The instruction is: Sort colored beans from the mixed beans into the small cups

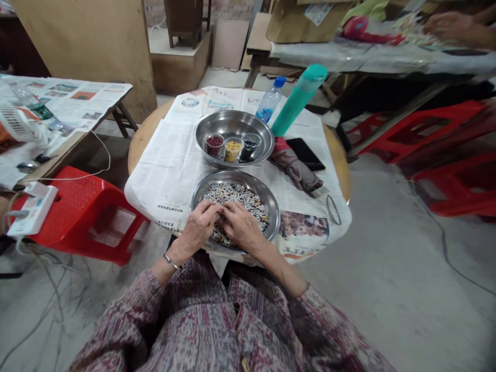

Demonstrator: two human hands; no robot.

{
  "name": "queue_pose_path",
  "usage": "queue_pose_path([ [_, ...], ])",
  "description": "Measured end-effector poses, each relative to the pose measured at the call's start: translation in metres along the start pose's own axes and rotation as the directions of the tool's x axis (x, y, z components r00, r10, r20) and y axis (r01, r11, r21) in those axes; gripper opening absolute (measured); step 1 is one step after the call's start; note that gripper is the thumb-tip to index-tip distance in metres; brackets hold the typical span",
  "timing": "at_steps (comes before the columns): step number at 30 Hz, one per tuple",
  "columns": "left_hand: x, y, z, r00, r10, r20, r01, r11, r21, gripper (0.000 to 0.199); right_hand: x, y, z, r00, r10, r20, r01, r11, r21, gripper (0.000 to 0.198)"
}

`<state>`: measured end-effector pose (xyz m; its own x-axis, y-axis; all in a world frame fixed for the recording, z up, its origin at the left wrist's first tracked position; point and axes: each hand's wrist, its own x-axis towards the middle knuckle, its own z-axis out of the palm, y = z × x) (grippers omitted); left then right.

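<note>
My left hand (201, 223) and my right hand (241, 223) meet over the near steel bowl (274, 219). Their fingers are curled and pinched close together; whatever they hold is too small to make out. Mixed grains and beans (242, 199), white, yellow, dark red and black, cover the bottom of this bowl. Just behind it stands a second steel bowl (207, 121) with three clear cups inside. One cup holds dark red beans (214, 144), the middle one yellow kernels (232, 150), the third black beans (249, 149).
A water bottle (270, 101), a teal bottle (300, 98), a dark phone or tablet (306, 155) and a folded cloth item (296, 170) lie or stand on the newspaper-covered round table (155, 175). Red stool (89, 217) with power strip at left; another person's hands (453, 26) at far right.
</note>
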<state>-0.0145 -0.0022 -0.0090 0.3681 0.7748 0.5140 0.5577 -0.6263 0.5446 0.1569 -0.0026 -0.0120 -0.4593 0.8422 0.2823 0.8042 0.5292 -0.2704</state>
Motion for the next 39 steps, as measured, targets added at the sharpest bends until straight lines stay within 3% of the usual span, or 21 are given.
queue_pose_path([
  [3,-0.002,-0.002,0.002,0.998,0.024,-0.056,-0.024,1.000,-0.004,0.029,-0.017,-0.002,-0.010,0.986,-0.120,0.116,0.116,0.992,0.040,0.016],
  [5,-0.003,-0.004,0.004,0.997,0.032,-0.071,-0.033,0.999,-0.014,0.032,-0.024,0.007,-0.017,0.983,-0.119,0.141,0.119,0.993,0.008,0.016],
  [11,-0.004,-0.006,0.007,0.994,0.019,-0.110,-0.022,0.999,-0.031,0.039,-0.018,0.041,-0.031,0.987,0.158,0.030,-0.147,0.962,-0.229,0.023],
  [15,-0.002,0.000,0.005,0.992,-0.039,-0.119,0.030,0.997,-0.074,0.044,-0.016,0.037,-0.030,0.964,0.264,0.033,-0.249,0.939,-0.239,0.025],
  [19,-0.001,0.003,0.005,0.992,-0.063,-0.112,0.052,0.993,-0.103,0.049,-0.026,0.016,-0.026,0.986,0.138,0.098,-0.141,0.990,0.025,0.024],
  [23,-0.001,0.001,0.006,0.993,-0.056,-0.106,0.046,0.994,-0.095,0.051,-0.032,-0.001,-0.023,0.989,-0.008,0.147,-0.027,0.972,0.235,0.026],
  [28,-0.002,0.000,0.005,0.993,-0.078,-0.094,0.069,0.993,-0.095,0.049,-0.028,0.009,-0.024,0.979,-0.101,0.177,0.060,0.973,0.221,0.019],
  [34,-0.003,-0.001,0.005,0.997,-0.055,-0.061,0.050,0.995,-0.087,0.038,-0.024,0.036,-0.027,0.981,0.180,0.068,-0.173,0.980,-0.097,0.024],
  [36,-0.003,-0.003,0.005,0.998,-0.044,-0.047,0.040,0.995,-0.086,0.035,-0.025,0.040,-0.025,0.973,0.230,0.027,-0.225,0.967,-0.124,0.029],
  [39,0.004,-0.005,0.000,0.999,-0.017,-0.034,0.013,0.995,-0.098,0.029,-0.029,0.035,-0.022,0.978,0.208,0.001,-0.207,0.978,-0.036,0.031],
])
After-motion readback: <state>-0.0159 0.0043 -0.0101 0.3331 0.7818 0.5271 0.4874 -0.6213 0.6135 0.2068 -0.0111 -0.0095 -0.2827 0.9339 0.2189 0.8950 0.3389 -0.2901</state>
